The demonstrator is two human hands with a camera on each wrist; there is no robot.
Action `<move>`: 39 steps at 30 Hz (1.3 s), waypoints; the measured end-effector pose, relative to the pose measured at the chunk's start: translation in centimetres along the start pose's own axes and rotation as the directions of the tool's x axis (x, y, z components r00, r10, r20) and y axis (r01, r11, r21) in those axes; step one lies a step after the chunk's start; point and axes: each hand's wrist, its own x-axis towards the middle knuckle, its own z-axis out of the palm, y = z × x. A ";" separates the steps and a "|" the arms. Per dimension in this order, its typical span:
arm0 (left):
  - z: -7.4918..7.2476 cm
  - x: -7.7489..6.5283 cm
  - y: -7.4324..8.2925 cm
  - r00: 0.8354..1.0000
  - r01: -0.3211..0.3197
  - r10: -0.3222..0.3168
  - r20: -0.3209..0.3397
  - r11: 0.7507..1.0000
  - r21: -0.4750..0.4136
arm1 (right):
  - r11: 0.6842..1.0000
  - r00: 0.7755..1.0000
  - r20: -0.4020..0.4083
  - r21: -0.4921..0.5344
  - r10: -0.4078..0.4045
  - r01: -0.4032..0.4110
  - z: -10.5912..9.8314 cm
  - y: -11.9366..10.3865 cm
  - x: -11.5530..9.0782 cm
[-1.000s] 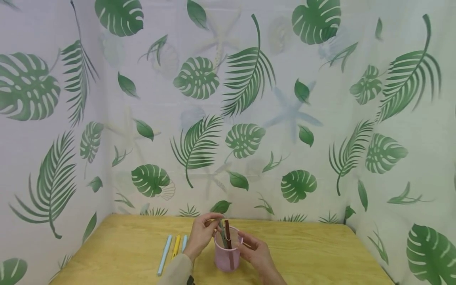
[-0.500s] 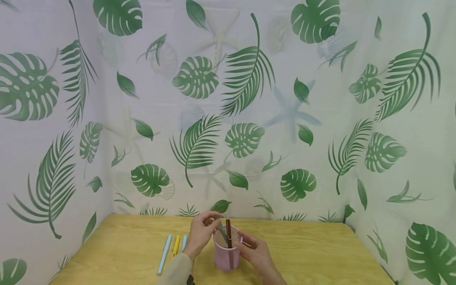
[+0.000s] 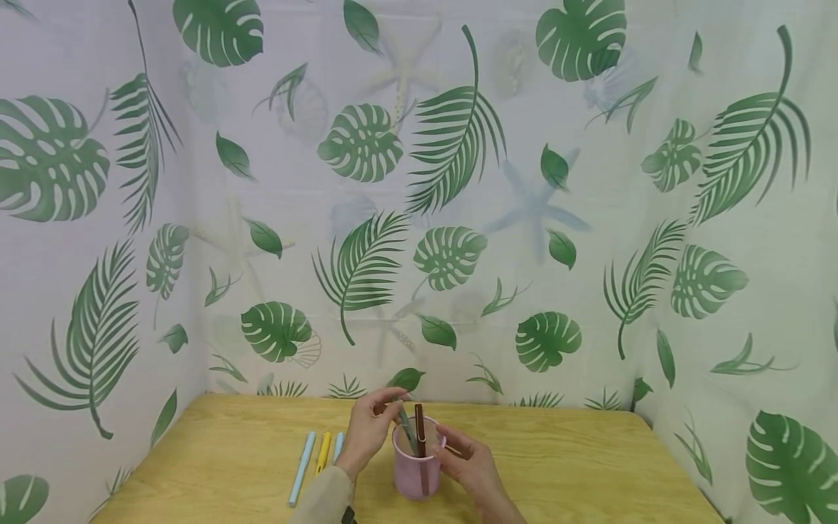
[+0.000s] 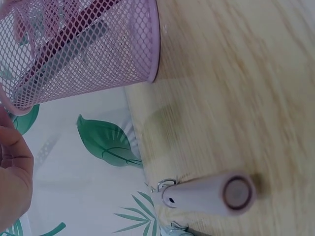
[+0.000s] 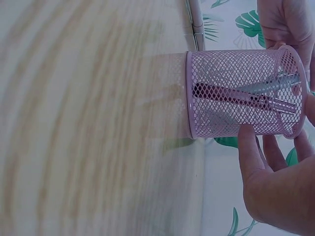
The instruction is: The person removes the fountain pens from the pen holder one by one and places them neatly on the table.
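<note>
A pink mesh pen holder [image 3: 407, 479] stands upright on the table. My left hand [image 3: 369, 428] is at its left, pinching the upper end of a grey-green pen [image 3: 406, 429], whose lower part is inside the holder and leans left. A dark red pen [image 3: 420, 426] with a clip stands in the same holder beside it. From the right, my right hand [image 3: 476, 471] grips the holder near its rim; in the right wrist view its thumb and fingers [image 5: 251, 152] lie against the mesh. Through the mesh the two pens [image 5: 236, 95] cross at a slant.
Left of the holder, a light blue pen [image 3: 302, 469], a yellow pen [image 3: 324, 453] and another light blue pen [image 3: 339, 445] lie on the wooden table [image 3: 576, 466]. My left forearm partly covers them. Behind rises a leaf-patterned curtain [image 3: 471, 342].
The grey-green pen has tilted further left within the holder, its top moving left with my left fingers. My right hand and the holder stay in place.
</note>
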 end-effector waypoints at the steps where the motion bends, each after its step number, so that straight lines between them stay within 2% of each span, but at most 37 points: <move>1: 0.0 -0.1 0.3 1.000 0.000 0.000 0.003 1.000 0.001 | 1.000 1.000 0.000 -0.001 -0.002 0.002 0.0 0.0 0.0; 7: -0.5 -0.9 2.6 0.999 0.009 -0.009 0.032 1.000 -0.014 | 1.000 1.000 -0.004 -0.010 0.000 0.000 0.1 0.0 0.0; 12: -0.7 -1.1 3.1 0.999 0.030 -0.028 0.047 0.998 -0.047 | 1.000 1.000 -0.002 -0.007 0.004 -0.004 0.0 0.0 0.1; 15: -0.7 -1.1 2.9 0.998 0.017 -0.014 0.061 0.999 -0.038 | 1.000 1.000 -0.002 -0.008 -0.001 0.001 0.0 0.0 0.1; 18: -0.7 -1.0 2.7 0.996 0.004 -0.002 0.087 1.000 -0.023 | 1.000 1.000 -0.001 -0.009 -0.005 0.005 0.0 0.0 0.1; 22: -0.5 -0.2 0.4 0.994 0.011 -0.013 0.108 1.000 0.025 | 1.000 1.000 -0.004 -0.011 -0.003 0.003 0.1 -0.1 -0.1; 25: -0.2 0.5 -1.2 0.995 0.008 -0.016 0.100 0.997 0.076 | 1.000 1.000 0.000 -0.010 -0.012 0.012 0.1 -0.1 -0.1; 32: -0.1 0.7 -1.6 0.993 -0.079 0.067 0.094 0.988 0.133 | 1.000 1.000 -0.004 -0.011 -0.024 0.024 0.0 0.1 0.0; 39: 0.1 0.6 -1.6 0.996 -0.087 0.079 0.051 0.980 0.176 | 1.000 1.000 0.013 -0.009 -0.023 0.023 0.0 0.1 0.1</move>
